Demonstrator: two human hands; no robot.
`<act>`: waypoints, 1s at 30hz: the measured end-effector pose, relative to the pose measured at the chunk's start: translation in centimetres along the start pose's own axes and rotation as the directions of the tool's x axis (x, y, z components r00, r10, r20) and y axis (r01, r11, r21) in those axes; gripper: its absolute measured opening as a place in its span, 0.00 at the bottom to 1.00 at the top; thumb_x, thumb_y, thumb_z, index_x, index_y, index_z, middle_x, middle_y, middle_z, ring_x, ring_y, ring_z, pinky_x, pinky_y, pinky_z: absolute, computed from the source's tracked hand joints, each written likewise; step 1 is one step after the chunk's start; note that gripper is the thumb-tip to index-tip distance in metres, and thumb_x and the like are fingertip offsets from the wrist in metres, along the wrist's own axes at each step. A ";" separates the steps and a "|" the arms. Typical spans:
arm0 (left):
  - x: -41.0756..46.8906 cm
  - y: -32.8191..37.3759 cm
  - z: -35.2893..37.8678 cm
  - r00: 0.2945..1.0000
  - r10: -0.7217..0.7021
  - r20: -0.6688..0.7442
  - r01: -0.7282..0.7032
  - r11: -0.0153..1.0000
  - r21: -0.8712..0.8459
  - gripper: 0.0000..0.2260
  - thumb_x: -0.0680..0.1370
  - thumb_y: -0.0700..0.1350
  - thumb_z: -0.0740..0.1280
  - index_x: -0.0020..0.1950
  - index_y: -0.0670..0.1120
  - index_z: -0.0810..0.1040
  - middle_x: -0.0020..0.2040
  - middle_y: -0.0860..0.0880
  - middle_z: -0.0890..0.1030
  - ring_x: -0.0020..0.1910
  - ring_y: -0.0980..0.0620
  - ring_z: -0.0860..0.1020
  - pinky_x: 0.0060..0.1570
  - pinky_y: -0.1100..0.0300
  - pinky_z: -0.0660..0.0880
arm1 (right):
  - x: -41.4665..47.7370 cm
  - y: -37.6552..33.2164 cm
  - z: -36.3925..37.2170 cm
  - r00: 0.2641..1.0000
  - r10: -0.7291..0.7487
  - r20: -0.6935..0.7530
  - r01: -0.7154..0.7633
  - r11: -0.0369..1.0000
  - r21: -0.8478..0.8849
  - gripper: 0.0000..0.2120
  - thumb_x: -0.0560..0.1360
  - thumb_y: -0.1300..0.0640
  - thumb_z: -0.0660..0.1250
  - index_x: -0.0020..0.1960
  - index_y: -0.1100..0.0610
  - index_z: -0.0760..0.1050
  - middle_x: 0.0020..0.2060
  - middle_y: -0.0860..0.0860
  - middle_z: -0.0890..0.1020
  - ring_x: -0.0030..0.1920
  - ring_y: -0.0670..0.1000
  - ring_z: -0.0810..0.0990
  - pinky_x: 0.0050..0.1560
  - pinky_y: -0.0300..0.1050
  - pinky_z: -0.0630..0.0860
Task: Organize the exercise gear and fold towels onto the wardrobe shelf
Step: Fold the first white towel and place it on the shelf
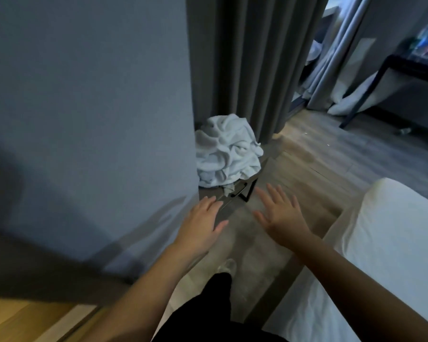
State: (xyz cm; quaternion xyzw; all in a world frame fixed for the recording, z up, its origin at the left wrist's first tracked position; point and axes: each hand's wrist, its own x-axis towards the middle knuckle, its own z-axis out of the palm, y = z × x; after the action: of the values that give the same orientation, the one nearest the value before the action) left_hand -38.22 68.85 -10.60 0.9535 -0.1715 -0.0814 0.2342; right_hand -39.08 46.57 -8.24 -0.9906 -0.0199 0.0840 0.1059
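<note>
Reaching forward with both arms, I have the left hand (203,218) and the right hand (279,213) out flat, palms down. All the fingers are straight and spread, holding nothing. Just ahead of the fingers sits the heap of white towels (226,151), crumpled on a low tabletop (248,192) with a dark frame. The heap is tucked between the grey wall (84,95) on the left hand's side and the grey curtain (252,70) beyond it. The left fingertips are near the front edge of that tabletop, apart from the cloth. The right fingers hover over the wooden floor (319,169), just beside the corner of the frame. A white bed (381,243) lies out past the right hand.

I judge the towels to be soft, limp and light, but bulky as a bundle, with no stiff edge to hold. Lifted from the top, they would likely sag and shed loose ends. I cannot tell how many towels are in the heap. I would slide one hand low under each side and gather the whole mass against my body. One loose corner hangs at the front nearest the left fingers and could snag on the frame, so I would tuck it in first. I see no exercise gear and no wardrobe shelf from here
</note>
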 end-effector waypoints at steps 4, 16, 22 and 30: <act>9.1 0.9 0.4 0.999 0.017 -0.031 -0.016 0.999 0.031 0.24 0.81 0.56 0.61 0.74 0.47 0.65 0.74 0.48 0.64 0.73 0.49 0.61 0.70 0.53 0.62 | 6.4 3.9 -0.6 0.999 -0.009 -0.043 0.008 1.000 -0.025 0.31 0.80 0.40 0.53 0.79 0.46 0.48 0.79 0.53 0.52 0.78 0.56 0.47 0.75 0.62 0.50; 30.8 -1.3 -0.3 0.926 -0.363 -0.105 0.366 0.930 0.014 0.25 0.79 0.53 0.63 0.74 0.48 0.63 0.75 0.45 0.61 0.73 0.45 0.62 0.68 0.50 0.64 | 29.5 9.5 -4.0 0.955 -0.211 0.207 0.225 0.973 -0.048 0.32 0.80 0.37 0.49 0.79 0.45 0.43 0.79 0.52 0.46 0.78 0.58 0.44 0.76 0.61 0.47; 36.1 -4.7 -0.5 0.706 -0.708 -0.020 0.702 0.703 -0.113 0.40 0.75 0.54 0.70 0.79 0.50 0.48 0.78 0.43 0.55 0.75 0.41 0.58 0.71 0.44 0.60 | 38.5 9.0 -3.3 0.873 -0.357 0.333 0.387 0.922 -0.025 0.32 0.81 0.40 0.54 0.79 0.46 0.45 0.79 0.52 0.47 0.78 0.58 0.45 0.75 0.62 0.47; 35.7 -5.2 -0.2 0.360 -0.921 -0.147 0.838 0.389 -0.383 0.20 0.81 0.40 0.60 0.74 0.41 0.66 0.71 0.39 0.70 0.69 0.40 0.69 0.67 0.51 0.65 | 46.9 3.9 -2.3 0.546 -0.681 0.487 0.773 0.634 0.020 0.40 0.78 0.43 0.63 0.78 0.43 0.39 0.79 0.52 0.43 0.78 0.58 0.43 0.74 0.61 0.48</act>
State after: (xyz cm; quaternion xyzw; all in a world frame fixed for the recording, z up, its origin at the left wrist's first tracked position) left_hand -3.58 60.21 -15.58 0.8555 0.4241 -0.0506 0.2926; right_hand 7.54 44.98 -14.49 -0.8482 -0.4626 0.2569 0.0247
